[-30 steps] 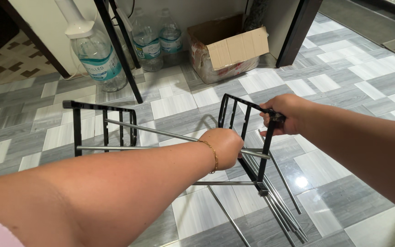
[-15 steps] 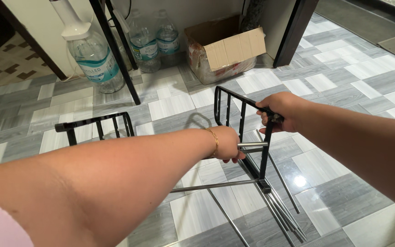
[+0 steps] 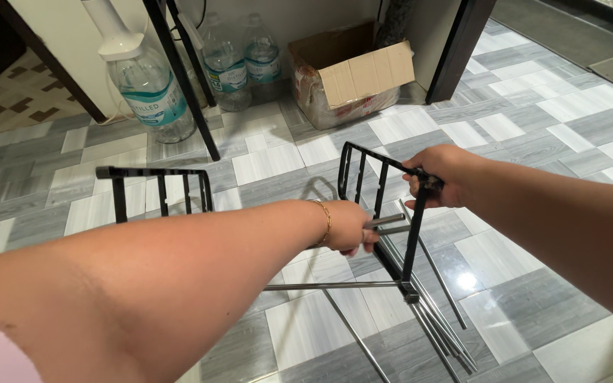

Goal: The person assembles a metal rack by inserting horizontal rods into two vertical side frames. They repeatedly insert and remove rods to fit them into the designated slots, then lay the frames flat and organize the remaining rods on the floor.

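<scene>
My right hand (image 3: 440,174) grips the top rail of a black metal rack side frame (image 3: 375,201) that stands upright on the tiled floor. My left hand (image 3: 347,227), with a gold bracelet at the wrist, is closed around the ends of silver metal rods (image 3: 389,224) right beside that frame. A second black side frame (image 3: 154,190) stands to the left, partly hidden behind my left forearm. More silver rods (image 3: 434,320) lie on the floor below the right frame, and one rod (image 3: 328,286) runs level between the frames.
Large water bottles (image 3: 149,91) and smaller ones (image 3: 239,62) stand by the wall behind black furniture legs (image 3: 186,85). An open cardboard box (image 3: 352,74) sits at the back, next to a dark post (image 3: 457,50). Grey and white tiles cover the floor.
My left hand has slid right along the rods, from the middle to the right frame. The view has shifted, and the left frame now shows further left and lower.
</scene>
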